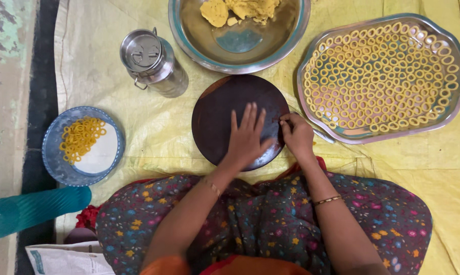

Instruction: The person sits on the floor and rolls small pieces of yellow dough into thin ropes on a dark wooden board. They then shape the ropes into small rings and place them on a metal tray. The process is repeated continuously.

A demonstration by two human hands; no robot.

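A round dark wooden board (pixel 225 109) lies on a yellow sheet (pixel 159 132) spread over the floor, near the sheet's front edge and just ahead of the person's lap. The left hand (pixel 247 136) rests flat on the board, palm down, fingers straight and only slightly spread, pointing toward the far edge of the sheet. The right hand (pixel 297 135) sits at the board's right rim, its fingertips drawn together in a pinch; what they grip is too small to make out (perhaps a bit of dough, though it cannot be told). The two hands are just beside each other, not touching.

Beyond the board, at the far edge of the sheet, stands a steel bowl (pixel 199 46) with lumps of yellow dough (pixel 240 10) in it. To the right, toward the sheet's right edge, a steel tray (pixel 459 97) is filled with many small yellow dough rings (pixel 382 71) laid side by side; its near rim comes close to the right hand. Left of the bowl a steel can (pixel 151 61) with a lid lies tilted on the sheet. At the sheet's left edge sits a blue plate (pixel 54 153) holding a smaller heap of yellow rings (pixel 81 138) on its far-left part. A teal plastic bottle (pixel 31 210) lies off the sheet's left front corner, with a folded newspaper (pixel 67 259) nearer the person.
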